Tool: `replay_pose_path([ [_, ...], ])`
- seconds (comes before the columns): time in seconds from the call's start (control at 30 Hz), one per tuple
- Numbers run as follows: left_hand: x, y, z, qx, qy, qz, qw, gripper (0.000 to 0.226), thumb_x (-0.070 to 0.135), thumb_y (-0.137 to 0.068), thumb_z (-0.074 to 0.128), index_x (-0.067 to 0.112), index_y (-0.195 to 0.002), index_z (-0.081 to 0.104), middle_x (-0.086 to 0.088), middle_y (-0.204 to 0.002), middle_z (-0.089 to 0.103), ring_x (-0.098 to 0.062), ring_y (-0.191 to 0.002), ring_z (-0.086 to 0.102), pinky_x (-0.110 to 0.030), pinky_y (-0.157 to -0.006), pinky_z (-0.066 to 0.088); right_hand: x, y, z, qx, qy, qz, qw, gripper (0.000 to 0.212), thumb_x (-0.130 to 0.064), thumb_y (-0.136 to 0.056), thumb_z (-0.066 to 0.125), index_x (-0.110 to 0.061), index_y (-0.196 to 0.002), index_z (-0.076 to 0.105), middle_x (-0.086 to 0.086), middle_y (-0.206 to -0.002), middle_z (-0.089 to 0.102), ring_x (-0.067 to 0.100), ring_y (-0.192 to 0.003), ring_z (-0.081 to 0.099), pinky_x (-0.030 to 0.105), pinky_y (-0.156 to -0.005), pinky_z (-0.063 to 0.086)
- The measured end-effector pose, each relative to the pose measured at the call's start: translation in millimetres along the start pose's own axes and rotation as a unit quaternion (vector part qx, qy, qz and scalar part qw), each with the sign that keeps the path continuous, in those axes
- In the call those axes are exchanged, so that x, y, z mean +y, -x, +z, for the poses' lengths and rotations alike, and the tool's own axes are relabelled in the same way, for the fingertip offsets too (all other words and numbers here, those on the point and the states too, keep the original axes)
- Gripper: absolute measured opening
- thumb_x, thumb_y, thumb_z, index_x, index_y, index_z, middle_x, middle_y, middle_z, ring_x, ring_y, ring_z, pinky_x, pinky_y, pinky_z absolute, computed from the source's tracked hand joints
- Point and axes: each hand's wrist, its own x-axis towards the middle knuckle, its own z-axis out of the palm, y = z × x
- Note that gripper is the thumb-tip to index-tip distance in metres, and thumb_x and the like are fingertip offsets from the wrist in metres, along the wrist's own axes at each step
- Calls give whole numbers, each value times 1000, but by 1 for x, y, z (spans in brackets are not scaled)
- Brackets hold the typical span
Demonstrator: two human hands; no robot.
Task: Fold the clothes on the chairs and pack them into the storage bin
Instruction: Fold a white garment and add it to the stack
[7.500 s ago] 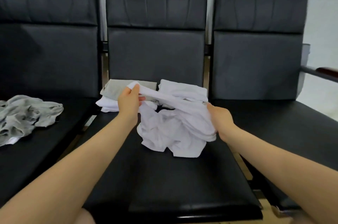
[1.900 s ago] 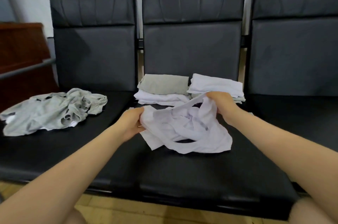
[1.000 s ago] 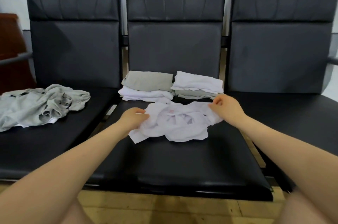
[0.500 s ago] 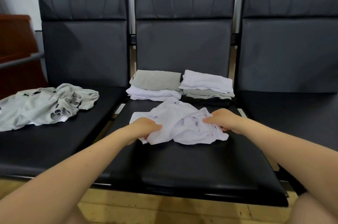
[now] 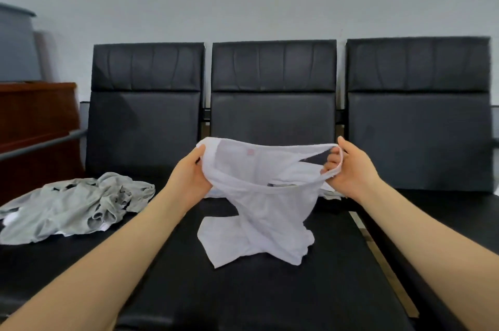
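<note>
A thin white garment (image 5: 266, 209) hangs over the middle black chair seat (image 5: 270, 290), its lower end resting crumpled on the seat. My left hand (image 5: 189, 178) grips its banded edge on the left side. My right hand (image 5: 349, 168) grips the same edge on the right, fingers hooked inside the opening, so the edge is stretched wide between both hands. Behind the raised garment, the folded stacks at the back of the seat are almost fully hidden; only a sliver of folded white cloth (image 5: 328, 193) shows by my right wrist. No storage bin is in view.
A crumpled grey garment (image 5: 73, 206) lies on the left chair seat. The right chair seat (image 5: 445, 211) holds nothing. A dark wooden cabinet (image 5: 35, 128) and a metal armrest rail (image 5: 40, 144) stand at the far left. A pale wall rises behind the chairs.
Both hands lifted the white garment off the seat and pulled its edge apart; before, it lay bunched on the seat under my hands. The camera tilted up, showing more wall.
</note>
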Motion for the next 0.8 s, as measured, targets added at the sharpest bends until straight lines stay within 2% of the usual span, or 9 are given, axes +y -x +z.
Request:
replay_pose_path([
  [0.07,14,-3,13,-5,-35,-3,999,36,28,-100,45,8,-129,54,-6,-117,64,-21,-100,62,-36,-89,49,-18,2,17,-44,-37,22,998,34,-38,-94,52,-14,-70,51,-6,-40,31,8,-33,27,15,-40,30],
  [0.13,29,-6,26,-8,-36,5,999,37,26,-98,50,4,-127,55,-14,-123,63,-25,-111,61,-39,-100,45,-33,2,32,-69,-2,24,997,26,-31,-94,53,-13,-75,53,-6,-39,27,7,-31,24,12,-41,23],
  [0.2,49,-6,45,0,-10,20,1000,37,24,-94,57,3,-125,57,-14,-118,65,-25,-106,63,-38,-88,51,-48,5,49,-70,20,-1,997,21,-25,-95,53,-13,-78,53,-6,-42,31,7,-34,29,15,-43,32],
  [0.27,72,-4,68,10,-18,53,998,30,22,-94,56,6,-120,59,-11,-110,67,-23,-96,65,-34,-73,52,-66,12,69,-62,7,-38,997,17,-22,-96,53,-11,-83,56,-4,-50,43,8,-44,41,20,-54,41],
  [0.33,101,-1,92,8,-7,86,996,25,21,-95,55,9,-117,61,-11,-110,67,-25,-99,63,-35,-77,52,-90,25,94,-55,-9,-84,995,14,-19,-96,54,-9,-89,60,-2,-58,54,9,-53,50,22,-62,45],
  [0.37,119,2,105,1,4,102,995,25,20,-95,55,10,-116,62,-10,-113,67,-25,-102,63,-36,-81,51,-106,33,110,-61,-9,-112,992,13,-18,-96,54,-8,-89,61,-2,-58,56,9,-53,53,22,-61,45],
  [0.57,206,24,165,-24,-17,219,975,40,24,-90,62,9,-127,58,-10,-121,65,-27,-109,62,-40,-97,49,-179,86,181,-119,2,-218,969,25,-13,-96,51,-10,-71,52,-2,-53,48,10,-51,41,20,-55,35],
  [0.7,248,45,198,-44,-6,276,960,42,25,-86,65,11,-125,60,-7,-121,66,-25,-106,64,-37,-91,53,-213,121,212,-172,-2,-241,955,24,-12,-94,53,-11,-71,51,-3,-57,46,8,-46,39,18,-46,36],
  [0.8,267,56,216,-66,-7,290,955,46,27,-90,58,8,-132,54,-5,-119,62,-21,-99,61,-38,-94,51,-224,143,225,-212,-8,-239,948,15,-10,-92,56,-9,-77,53,-1,-61,49,10,-53,43,19,-49,38],
])
